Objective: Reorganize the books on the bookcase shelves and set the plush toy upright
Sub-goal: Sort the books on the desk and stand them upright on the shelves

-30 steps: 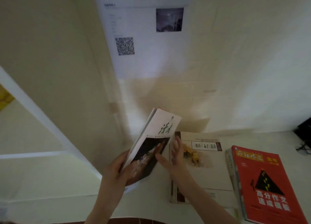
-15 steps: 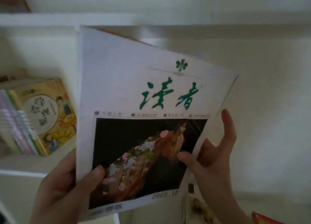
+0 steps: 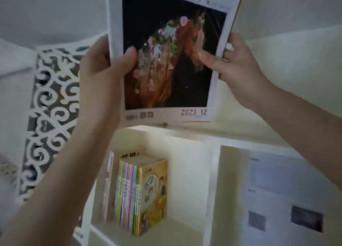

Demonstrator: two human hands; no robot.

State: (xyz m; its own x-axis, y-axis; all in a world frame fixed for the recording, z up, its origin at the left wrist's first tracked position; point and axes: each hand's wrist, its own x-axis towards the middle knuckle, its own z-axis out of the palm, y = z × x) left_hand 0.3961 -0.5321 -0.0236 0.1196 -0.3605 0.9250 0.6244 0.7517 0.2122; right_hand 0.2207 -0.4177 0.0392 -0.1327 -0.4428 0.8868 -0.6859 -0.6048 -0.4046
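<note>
White bookcase (image 3: 192, 173) below; magazine (image 3: 172, 48) at twelve o'clock, pinched by left hand (image 3: 100, 75), right hand (image 3: 238, 66) (shelving); next, probably seat upright.

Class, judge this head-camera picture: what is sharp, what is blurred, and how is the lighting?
Head view: the date on the magazine reads clearly; the books below and the paper sheet at right are soft and blurred; lighting is dim, without glare.

Scrollwork panel (image 3: 50, 107) left — printed sheet (image 3: 277, 186) right.
</note>
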